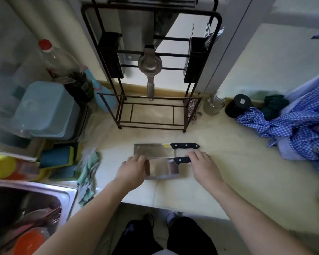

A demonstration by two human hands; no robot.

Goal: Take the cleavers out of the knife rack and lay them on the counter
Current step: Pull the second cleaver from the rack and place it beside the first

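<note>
Two steel cleavers with black riveted handles are on the pale counter (228,162) in front of the black wire knife rack (151,70). The far cleaver (151,150) lies flat, handle pointing right. The near cleaver (164,167) is held between both hands, just in front of the far one. My left hand (133,172) grips the blade's left end. My right hand (203,166) holds its black handle. Whether its blade rests fully on the counter I cannot tell.
A metal squeezer (150,69) hangs in the rack. At left stand a blue tub (44,111), a red-capped bottle (53,57), sponges and a green rag (88,173). A sink (26,208) with dishes is bottom left. Blue checked cloth (293,129) and jars lie right.
</note>
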